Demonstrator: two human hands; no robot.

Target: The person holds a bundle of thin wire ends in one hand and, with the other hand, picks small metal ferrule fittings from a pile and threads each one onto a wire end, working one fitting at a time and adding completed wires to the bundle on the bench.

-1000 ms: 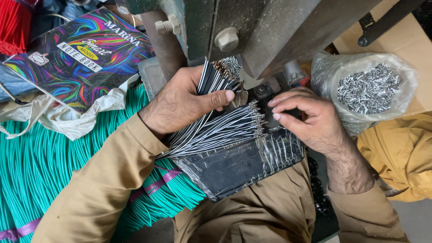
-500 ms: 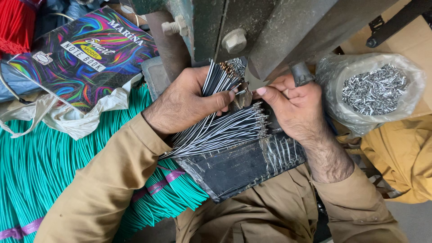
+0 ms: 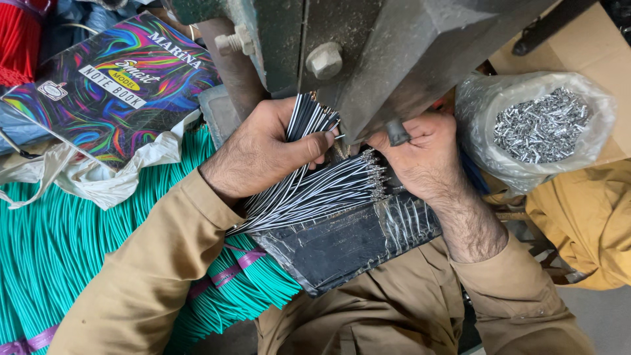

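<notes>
My left hand (image 3: 263, 154) grips an upright bundle of thin black-and-white wires (image 3: 307, 118) against the underside of a heavy grey metal press (image 3: 368, 59). More of the same wires (image 3: 315, 194), tipped with small metal ends, lie fanned over a black taped pad (image 3: 348, 240) on my lap. My right hand (image 3: 420, 158) is closed under the press with its fingertips tucked out of sight by the machine's dark lever knob (image 3: 397, 135); what it holds is hidden.
A clear plastic bag of small silver metal terminals (image 3: 539, 125) sits at the right on a cardboard box. A large bundle of teal wires (image 3: 72, 250) lies at the left under my sleeve. A colourful notebook (image 3: 112, 79) rests on white cloth behind it.
My right hand has moved up from the pad to under the press and closed there. The left hand has kept hold of its wire bundle, shifting slightly.
</notes>
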